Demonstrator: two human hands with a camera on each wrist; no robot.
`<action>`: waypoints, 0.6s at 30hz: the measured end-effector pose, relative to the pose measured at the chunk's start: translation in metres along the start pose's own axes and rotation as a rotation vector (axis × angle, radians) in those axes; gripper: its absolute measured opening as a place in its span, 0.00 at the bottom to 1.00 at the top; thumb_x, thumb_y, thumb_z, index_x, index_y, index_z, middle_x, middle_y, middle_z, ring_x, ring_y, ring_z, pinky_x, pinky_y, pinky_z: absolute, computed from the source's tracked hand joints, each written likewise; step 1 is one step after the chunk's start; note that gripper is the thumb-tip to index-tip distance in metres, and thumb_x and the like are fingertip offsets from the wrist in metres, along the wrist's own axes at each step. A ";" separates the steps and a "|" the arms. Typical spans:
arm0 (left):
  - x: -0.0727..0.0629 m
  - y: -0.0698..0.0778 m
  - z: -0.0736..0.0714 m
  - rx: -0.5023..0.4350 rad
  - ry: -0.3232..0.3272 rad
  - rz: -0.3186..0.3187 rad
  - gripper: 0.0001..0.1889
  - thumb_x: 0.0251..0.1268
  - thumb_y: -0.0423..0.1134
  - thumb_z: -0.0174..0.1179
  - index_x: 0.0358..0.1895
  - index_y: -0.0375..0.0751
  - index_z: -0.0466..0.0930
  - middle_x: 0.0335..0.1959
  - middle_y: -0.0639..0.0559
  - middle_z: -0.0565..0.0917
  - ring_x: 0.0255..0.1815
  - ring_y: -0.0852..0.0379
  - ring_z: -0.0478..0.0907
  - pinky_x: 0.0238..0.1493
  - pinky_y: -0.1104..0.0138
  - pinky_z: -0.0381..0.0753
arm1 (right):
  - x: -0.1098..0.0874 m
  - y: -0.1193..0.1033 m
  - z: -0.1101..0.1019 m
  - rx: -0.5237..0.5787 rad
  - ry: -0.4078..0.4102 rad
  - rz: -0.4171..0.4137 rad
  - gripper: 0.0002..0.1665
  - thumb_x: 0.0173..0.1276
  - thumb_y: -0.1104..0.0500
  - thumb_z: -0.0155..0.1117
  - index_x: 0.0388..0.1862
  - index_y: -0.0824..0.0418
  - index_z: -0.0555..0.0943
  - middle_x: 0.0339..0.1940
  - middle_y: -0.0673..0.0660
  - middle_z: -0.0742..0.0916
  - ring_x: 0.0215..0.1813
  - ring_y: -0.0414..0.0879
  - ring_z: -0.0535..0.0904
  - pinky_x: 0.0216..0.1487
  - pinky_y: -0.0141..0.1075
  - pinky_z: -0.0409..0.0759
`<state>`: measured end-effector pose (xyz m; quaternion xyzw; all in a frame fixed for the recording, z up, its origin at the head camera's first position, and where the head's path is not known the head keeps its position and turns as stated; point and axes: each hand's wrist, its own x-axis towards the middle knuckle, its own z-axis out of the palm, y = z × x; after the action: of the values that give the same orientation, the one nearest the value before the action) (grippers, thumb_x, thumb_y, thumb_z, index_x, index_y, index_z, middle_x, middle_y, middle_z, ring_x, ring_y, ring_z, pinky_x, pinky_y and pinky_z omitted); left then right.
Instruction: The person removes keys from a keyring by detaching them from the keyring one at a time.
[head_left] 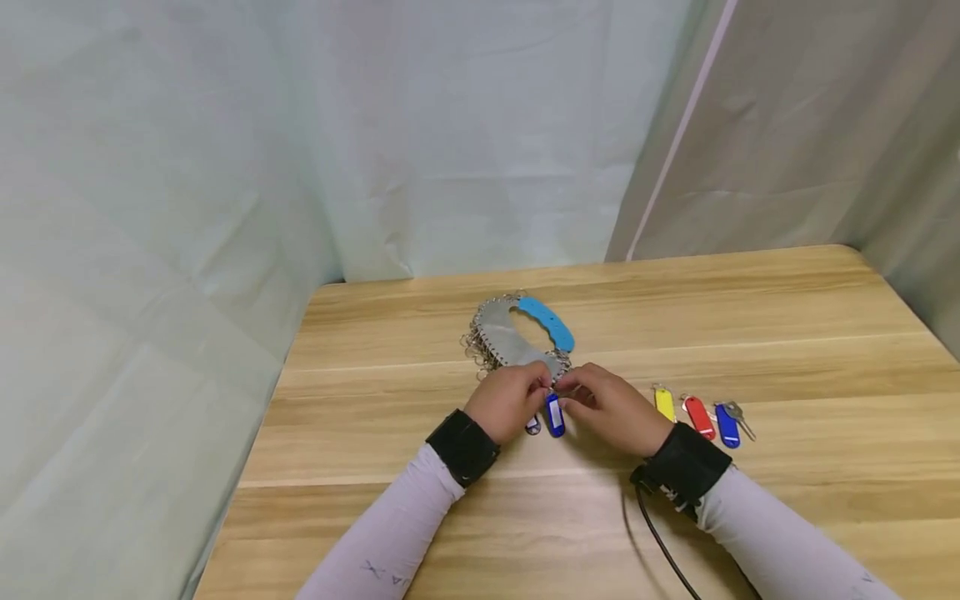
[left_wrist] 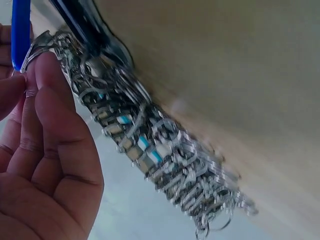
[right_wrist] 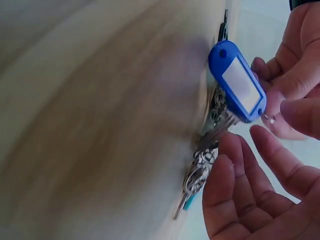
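Both hands meet at the near end of a grey crescent-shaped metal plate (head_left: 504, 329) with a blue handle (head_left: 547, 322) and many small metal rings along its edge. My left hand (head_left: 512, 400) pinches a small metal ring (left_wrist: 37, 51) beside a blue key tag (right_wrist: 239, 82). That tag has a white label and hangs between the hands. My right hand (head_left: 618, 408) is close to the tag's ring, thumb and forefinger apart in the right wrist view. Another dark tag (head_left: 533, 426) shows partly under the left hand. Metal rings (left_wrist: 165, 150) crowd the plate's edge in the left wrist view.
Right of the right hand lie a yellow key tag (head_left: 663, 402), a red key tag (head_left: 699, 417) and a blue key tag (head_left: 727, 426) with a key (head_left: 740, 418). A black cable (head_left: 663, 550) runs from the right wristband. Curtains stand behind the wooden table (head_left: 360, 417).
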<state>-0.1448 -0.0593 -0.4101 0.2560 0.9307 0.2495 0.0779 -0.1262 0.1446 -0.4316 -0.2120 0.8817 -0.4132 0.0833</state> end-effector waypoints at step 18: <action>-0.001 -0.001 0.001 -0.305 -0.030 -0.004 0.04 0.72 0.34 0.57 0.43 0.47 0.81 0.34 0.53 0.86 0.31 0.65 0.77 0.35 0.73 0.76 | 0.005 -0.002 0.004 0.095 -0.020 0.052 0.05 0.71 0.58 0.65 0.41 0.53 0.78 0.38 0.50 0.86 0.40 0.42 0.79 0.41 0.32 0.77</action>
<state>-0.1446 -0.0602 -0.4114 0.2432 0.8811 0.3841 0.1303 -0.1288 0.1386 -0.4328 -0.1888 0.8654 -0.4503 0.1127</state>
